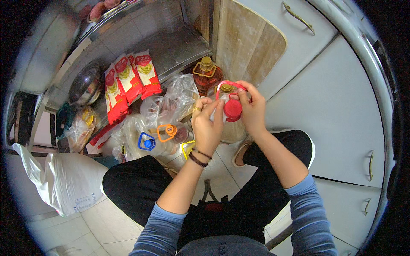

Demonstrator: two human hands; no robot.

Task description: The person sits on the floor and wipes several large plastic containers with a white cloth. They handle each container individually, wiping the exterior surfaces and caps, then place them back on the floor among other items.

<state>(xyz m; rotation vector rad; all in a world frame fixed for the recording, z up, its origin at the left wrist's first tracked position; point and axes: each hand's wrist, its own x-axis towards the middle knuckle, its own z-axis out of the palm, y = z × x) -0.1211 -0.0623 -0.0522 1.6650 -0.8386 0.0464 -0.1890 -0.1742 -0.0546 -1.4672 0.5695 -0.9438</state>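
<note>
A clear plastic jug with a red screw cap and a red carrying handle stands between my knees. My right hand pinches the right end of the handle between thumb and fingers. On the left side of the jug's neck, my left hand has its fingertips close to the handle's other end; whether they grip it cannot be told. The jug's neck and left side are partly hidden by my left hand. Just behind stands another bottle with a gold cap.
A bottle of reddish-brown liquid stands behind. Bottles with an orange handle and a blue handle are at left, near red-and-white packets. A large white bag lies left; cabinet doors border the right.
</note>
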